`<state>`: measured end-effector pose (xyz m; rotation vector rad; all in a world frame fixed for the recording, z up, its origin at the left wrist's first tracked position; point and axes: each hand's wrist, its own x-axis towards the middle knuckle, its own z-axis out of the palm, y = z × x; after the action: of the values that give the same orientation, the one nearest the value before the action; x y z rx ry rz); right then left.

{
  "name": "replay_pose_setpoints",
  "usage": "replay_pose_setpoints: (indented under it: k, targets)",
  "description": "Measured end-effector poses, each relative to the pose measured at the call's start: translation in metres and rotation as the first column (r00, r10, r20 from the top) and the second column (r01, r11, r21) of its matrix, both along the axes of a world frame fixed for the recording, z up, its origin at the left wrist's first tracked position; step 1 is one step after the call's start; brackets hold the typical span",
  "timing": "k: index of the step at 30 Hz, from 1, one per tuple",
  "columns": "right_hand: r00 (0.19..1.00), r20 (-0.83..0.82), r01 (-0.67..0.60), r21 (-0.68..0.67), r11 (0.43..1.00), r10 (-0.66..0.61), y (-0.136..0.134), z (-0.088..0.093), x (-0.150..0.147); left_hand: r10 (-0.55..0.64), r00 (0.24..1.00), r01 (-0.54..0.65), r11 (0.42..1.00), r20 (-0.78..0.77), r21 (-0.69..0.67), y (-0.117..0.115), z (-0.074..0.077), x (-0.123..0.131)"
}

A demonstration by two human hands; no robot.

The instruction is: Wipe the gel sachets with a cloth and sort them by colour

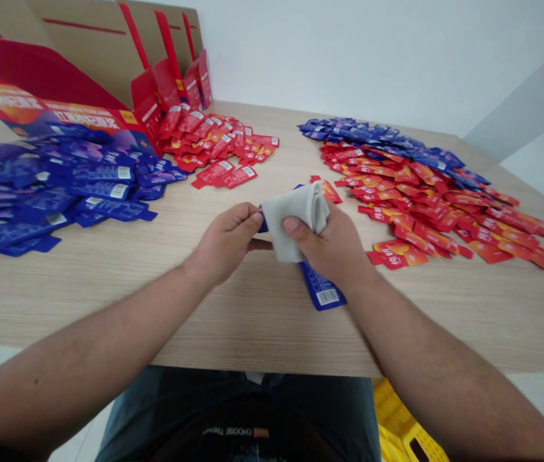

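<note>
My left hand (228,240) pinches the edge of a blue sachet (264,219), most of which is hidden behind a folded grey cloth (294,215). The cloth is gripped in my right hand (332,240), its thumb pressed over the front. Below that hand, a second blue sachet (323,292) with a white barcode lies on the table. Just behind the cloth, one red and orange sachet (330,192) is partly covered.
Piles of blue sachets (84,179) and red sachets (214,138) lie at the left, before red cardboard boxes (60,83). Rows of red sachets (435,205) and blue ones (382,138) spread over the wooden table (180,321) at right. A yellow crate (404,423) stands below.
</note>
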<state>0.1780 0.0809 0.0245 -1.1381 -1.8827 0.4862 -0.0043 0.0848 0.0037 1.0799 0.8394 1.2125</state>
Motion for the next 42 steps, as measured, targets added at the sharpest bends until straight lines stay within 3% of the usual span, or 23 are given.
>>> replay_pose_setpoints:
  k: [3, 8, 14, 19, 22, 25, 31, 36, 42]
  targets:
    - [0.996, 0.085, -0.018, -0.011, 1.000, 0.018, 0.001, -0.006, -0.007, -0.056, 0.997, 0.055, 0.998, -0.052, -0.010, -0.003, -0.006, 0.003]
    - [0.967, 0.117, 0.227, 0.012, 0.974, -0.226, 0.015, -0.003, 0.011, -0.063, 0.998, 0.063, 0.998, 0.013, 0.003, -0.004, -0.001, 0.003]
    - [0.993, 0.119, 0.000, 0.034, 0.999, -0.004, 0.013, -0.007, 0.007, -0.012, 0.989, 0.038, 0.983, 0.148, -0.180, -0.007, 0.006, 0.004]
    - [0.979, 0.016, 0.205, 0.034, 0.978, -0.206, 0.031, -0.013, 0.022, 0.072, 0.960, -0.017, 0.979, 0.271, -0.202, 0.000, 0.013, -0.005]
    - [0.989, -0.058, 0.137, 0.031, 0.990, -0.135, 0.030, -0.012, 0.022, 0.076, 0.953, -0.015, 0.979, 0.293, -0.205, 0.003, 0.016, -0.008]
    - [0.999, -0.004, 0.046, -0.019, 0.999, -0.046, 0.031, -0.018, 0.018, 0.060, 0.953, 0.010, 0.973, 0.296, -0.230, 0.005, 0.018, -0.009]
    - [0.970, -0.097, 0.224, -0.020, 0.974, -0.225, 0.042, -0.023, 0.026, 0.082, 0.941, -0.002, 0.972, 0.329, -0.235, 0.010, 0.020, -0.013]
    - [0.999, 0.016, 0.041, 0.071, 0.997, -0.043, 0.028, -0.015, 0.019, 0.066, 0.934, 0.027, 0.967, 0.351, -0.254, 0.008, 0.021, -0.011]
    - [0.969, -0.102, 0.228, 0.040, 0.973, -0.223, 0.033, -0.015, 0.029, 0.058, 0.922, 0.045, 0.966, 0.382, -0.255, 0.008, 0.018, -0.012]
